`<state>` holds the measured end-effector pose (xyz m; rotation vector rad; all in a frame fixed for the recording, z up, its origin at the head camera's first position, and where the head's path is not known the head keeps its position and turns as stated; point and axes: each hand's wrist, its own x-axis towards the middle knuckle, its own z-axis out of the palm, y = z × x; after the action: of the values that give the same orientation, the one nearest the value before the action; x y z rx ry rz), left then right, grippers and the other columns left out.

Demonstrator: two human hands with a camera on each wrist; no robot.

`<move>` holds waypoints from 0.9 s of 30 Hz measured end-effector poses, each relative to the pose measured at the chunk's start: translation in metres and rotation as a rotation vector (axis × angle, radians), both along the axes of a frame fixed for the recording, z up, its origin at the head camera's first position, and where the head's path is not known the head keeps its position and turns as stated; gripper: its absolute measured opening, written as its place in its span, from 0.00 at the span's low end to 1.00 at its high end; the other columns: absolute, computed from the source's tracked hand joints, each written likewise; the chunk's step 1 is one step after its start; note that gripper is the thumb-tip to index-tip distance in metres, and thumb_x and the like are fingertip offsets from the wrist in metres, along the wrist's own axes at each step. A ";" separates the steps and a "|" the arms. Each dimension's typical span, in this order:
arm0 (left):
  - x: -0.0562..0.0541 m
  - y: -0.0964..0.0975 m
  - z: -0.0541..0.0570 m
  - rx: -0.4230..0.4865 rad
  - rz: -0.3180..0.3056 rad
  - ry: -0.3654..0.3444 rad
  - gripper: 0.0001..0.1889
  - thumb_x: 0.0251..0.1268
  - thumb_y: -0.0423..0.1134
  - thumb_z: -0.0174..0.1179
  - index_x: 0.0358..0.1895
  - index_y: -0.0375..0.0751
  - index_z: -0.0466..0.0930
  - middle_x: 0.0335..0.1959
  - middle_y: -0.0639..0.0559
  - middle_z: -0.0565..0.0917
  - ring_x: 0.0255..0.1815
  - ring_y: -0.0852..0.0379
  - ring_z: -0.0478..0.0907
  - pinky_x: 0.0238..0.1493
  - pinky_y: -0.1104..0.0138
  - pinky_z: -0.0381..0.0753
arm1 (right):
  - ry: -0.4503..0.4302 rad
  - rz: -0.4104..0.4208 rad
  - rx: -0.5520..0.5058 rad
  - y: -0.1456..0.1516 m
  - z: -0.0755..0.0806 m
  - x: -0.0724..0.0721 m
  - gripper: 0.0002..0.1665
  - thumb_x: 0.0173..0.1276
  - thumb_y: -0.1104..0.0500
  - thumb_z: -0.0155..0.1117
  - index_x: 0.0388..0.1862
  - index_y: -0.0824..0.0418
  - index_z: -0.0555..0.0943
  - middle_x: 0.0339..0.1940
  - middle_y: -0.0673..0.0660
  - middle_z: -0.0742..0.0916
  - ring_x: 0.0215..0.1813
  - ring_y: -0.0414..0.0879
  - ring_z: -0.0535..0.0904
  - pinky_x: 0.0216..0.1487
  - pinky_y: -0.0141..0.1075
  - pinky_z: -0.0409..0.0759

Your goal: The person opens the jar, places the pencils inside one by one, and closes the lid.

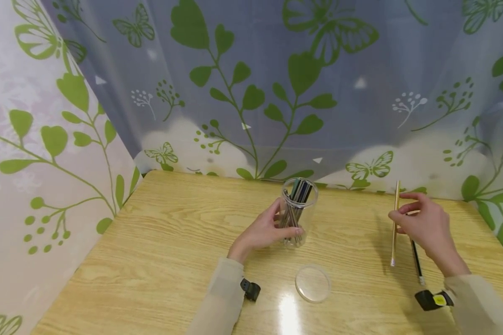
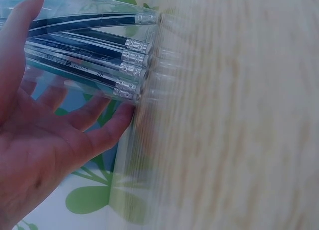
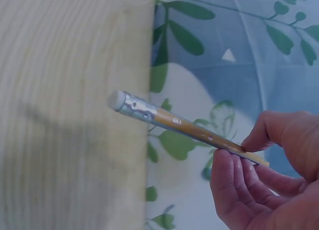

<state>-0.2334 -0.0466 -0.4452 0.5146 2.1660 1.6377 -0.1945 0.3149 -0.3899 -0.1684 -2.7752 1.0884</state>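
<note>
A clear round jar (image 1: 311, 218) of dark pencils (image 1: 300, 193) stands upright near the table's back edge. My left hand (image 1: 264, 229) grips it from the left, thumb across its front. In the left wrist view, the pencils (image 2: 107, 65) rest eraser ends down inside the clear wall. On the right, my right hand (image 1: 429, 227) pinches a gold pencil (image 1: 395, 228) above the table. The right wrist view shows that pencil (image 3: 184, 126) between thumb and fingers, its white eraser pointing away from the hand. Below the right hand, a black pencil (image 1: 416, 260) lies on the table, partly hidden by that hand.
A clear round lid (image 1: 313, 283) lies on the wooden table (image 1: 159, 260) in front of the jar. Behind the table hangs a blue curtain (image 1: 251, 93) with green leaves and butterflies. A pale patterned cloth (image 1: 37, 186) hangs along the left side.
</note>
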 end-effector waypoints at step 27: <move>-0.001 -0.001 0.001 -0.002 -0.016 0.027 0.36 0.64 0.53 0.72 0.71 0.75 0.63 0.74 0.55 0.71 0.78 0.42 0.67 0.74 0.46 0.72 | 0.352 0.019 -0.150 -0.045 0.075 -0.004 0.30 0.65 0.66 0.66 0.66 0.56 0.75 0.34 0.35 0.80 0.31 0.24 0.80 0.28 0.22 0.82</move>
<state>-0.2346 -0.0479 -0.4446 0.5553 2.1772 1.6297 -0.1990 0.2702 -0.3148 0.0314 -2.3909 1.2004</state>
